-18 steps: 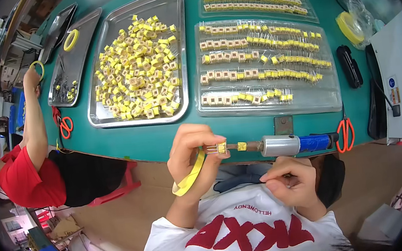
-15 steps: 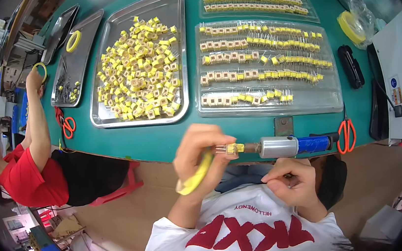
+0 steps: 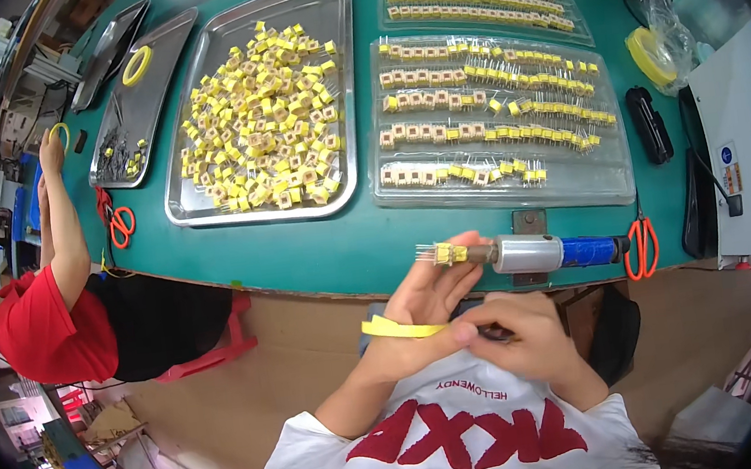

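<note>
Currently, a small tan-and-yellow bobbin w/ thin metal pins (image 3: pixel 444 253) sits on the brown tip (image 3: pixel 483 253) of a silver-and-blue cylindrical spindle tool (image 3: pixel 529 254), pins pointing L. L hand (image 3: pixel 427 307): palm up, fingers apart & loosely curved by the bobbin; can't tell if any fingertip touches it. Flat yellow tape ring (image 3: pixel 395 328) loops round that hand. R hand (image 3: pixel 527 328): fingers together on a slim dark tool (image 3: pixel 498 334), mostly hidden, thumb tip right at the L hand's base; can't tell if it nips tape too.

Progress, approx.: this unit looks mid-work, yellow wrap showing, not yet off the spindle. Clear plastic tray (image 3: pixel 587 182) holds 5 rows of similar bobbins, front row shortest, so prob. part-done. Big rectangular steel tray (image 3: pixel 298 2) has a large heap, plenty w/ yellow showing; can't tell if done or waiting.
</note>
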`<state>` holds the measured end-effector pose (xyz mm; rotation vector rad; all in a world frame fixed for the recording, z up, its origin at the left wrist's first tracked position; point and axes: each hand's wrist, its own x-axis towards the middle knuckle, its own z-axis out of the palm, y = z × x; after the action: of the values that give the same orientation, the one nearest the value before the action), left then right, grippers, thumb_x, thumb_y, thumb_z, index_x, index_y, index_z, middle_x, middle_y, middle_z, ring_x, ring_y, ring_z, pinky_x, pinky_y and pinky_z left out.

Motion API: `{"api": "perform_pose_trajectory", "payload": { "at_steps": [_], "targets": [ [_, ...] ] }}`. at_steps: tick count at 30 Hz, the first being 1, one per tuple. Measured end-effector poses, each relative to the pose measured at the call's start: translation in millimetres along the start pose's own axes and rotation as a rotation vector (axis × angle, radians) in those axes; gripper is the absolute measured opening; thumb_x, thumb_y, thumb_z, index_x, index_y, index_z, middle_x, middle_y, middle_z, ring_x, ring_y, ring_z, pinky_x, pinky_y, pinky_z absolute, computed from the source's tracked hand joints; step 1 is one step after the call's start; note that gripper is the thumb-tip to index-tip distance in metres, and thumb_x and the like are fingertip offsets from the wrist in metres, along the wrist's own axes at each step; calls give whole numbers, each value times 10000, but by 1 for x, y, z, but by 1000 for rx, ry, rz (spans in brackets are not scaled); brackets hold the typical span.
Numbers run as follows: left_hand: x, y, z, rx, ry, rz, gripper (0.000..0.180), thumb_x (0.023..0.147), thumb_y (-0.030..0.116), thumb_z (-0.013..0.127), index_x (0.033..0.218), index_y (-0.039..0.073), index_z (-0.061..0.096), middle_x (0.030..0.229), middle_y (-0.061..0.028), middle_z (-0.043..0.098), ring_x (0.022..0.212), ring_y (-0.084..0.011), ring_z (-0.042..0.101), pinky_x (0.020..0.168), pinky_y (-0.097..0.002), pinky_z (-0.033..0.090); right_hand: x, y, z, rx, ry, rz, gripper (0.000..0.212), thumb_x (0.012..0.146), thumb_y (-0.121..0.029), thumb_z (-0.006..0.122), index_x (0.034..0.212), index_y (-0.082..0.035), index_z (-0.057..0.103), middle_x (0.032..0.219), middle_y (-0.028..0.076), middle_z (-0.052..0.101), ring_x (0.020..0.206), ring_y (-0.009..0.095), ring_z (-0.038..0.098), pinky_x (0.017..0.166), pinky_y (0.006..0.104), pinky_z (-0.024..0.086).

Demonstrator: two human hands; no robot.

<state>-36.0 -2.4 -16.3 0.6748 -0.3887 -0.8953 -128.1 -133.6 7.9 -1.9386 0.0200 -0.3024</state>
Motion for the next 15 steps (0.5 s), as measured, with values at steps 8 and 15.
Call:
{"api": "perform_pose_trajectory", "payload": {
  "at_steps": [8,15],
  "targets": [
    [-6,-1,-2,54,-124,-96,433,855,16,561,1269,-40,447,1347,-149,396,1295,-234,366,1087,-361,282,-10,4,17,61,-3,1,209,649,-6,729,828,2,621,668,55,585,535,146,542,488,251,410],
    [-9,10,-5,386,-218,-84,347,825,103,614,1141,-33,567,1232,-154,524,1132,-240,532,954,-350,423,-19,8,22,192,-109,85,247,663,-45,765,863,-23,622,685,28,590,531,99,510,482,229,397]
  ]
}}
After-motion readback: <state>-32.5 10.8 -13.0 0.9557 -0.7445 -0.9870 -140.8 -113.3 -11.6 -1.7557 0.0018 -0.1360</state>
